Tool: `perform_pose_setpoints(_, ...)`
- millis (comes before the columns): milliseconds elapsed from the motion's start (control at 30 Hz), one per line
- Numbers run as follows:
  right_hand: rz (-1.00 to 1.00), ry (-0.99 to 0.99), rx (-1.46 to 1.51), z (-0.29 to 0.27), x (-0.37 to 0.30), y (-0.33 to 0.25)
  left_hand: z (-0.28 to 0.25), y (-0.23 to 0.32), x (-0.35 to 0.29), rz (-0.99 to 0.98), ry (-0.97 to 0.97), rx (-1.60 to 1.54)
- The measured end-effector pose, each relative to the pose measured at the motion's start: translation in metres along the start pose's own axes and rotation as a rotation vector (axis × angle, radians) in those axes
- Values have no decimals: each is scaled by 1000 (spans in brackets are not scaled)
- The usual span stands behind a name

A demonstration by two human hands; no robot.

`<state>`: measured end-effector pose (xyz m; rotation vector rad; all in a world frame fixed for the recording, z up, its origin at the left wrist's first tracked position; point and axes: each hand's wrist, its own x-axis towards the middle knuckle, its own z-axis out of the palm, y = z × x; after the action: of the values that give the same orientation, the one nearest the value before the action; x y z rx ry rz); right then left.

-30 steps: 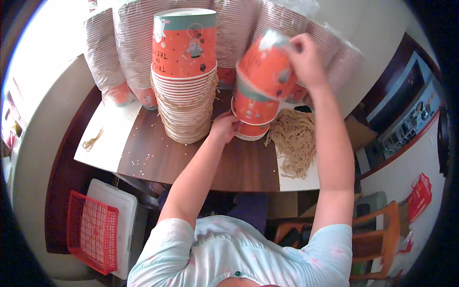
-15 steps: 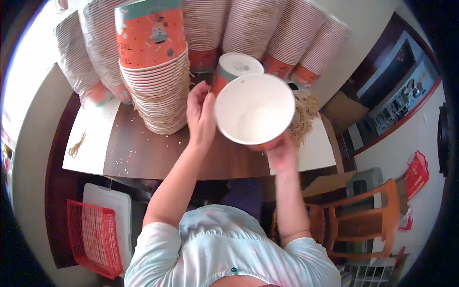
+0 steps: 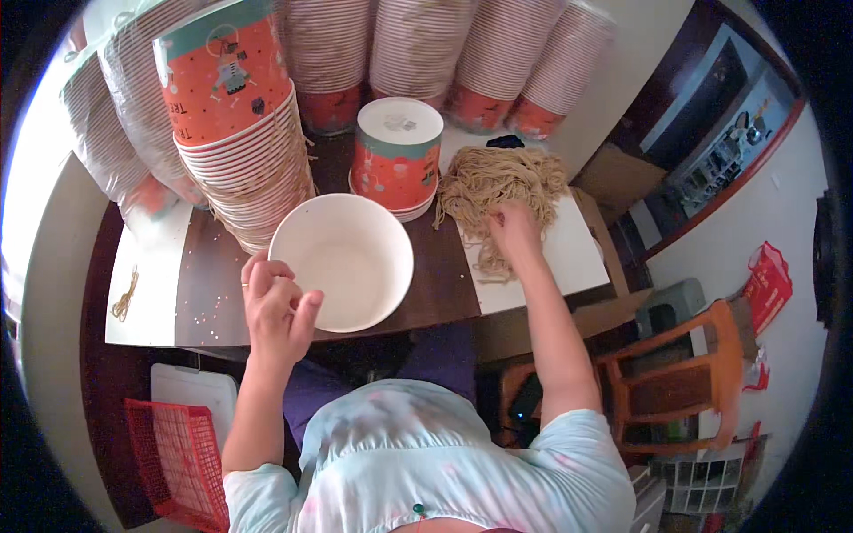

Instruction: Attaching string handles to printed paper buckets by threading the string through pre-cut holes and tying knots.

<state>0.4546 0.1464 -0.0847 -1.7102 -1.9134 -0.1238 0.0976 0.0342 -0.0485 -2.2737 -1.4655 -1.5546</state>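
Note:
A white-lined paper bucket is tipped toward me over the table's front edge. My left hand grips its left side, fingers curled at the rim. At the right, my right hand reaches into a heap of tan cords, its fingertips pinched together on some of them. Between the two hands, farther back, a short stack of upside-down orange and green paper buckets stands on the table. A tall stack of nested upside-down buckets, with cord ends hanging along its rims, leans at the left.
Several plastic-wrapped stacks of buckets line the back of the brown and white table. One loose cord bundle and small pale specks lie at the left. Below are a red basket at left and a wooden chair at right.
The bucket has come down and left, from both hands into my left hand. My right hand has let go of it and moved to the cord heap.

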Motion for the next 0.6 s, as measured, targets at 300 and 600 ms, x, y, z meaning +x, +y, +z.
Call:
perform_pose_setpoints(300,280,-195,294,-19,48,11,-5,4,-4,-243,-43,4)
perform_pose_setpoints(600,344,-429,1646,-96,71,-55,0,58,37,68,-41,-300)
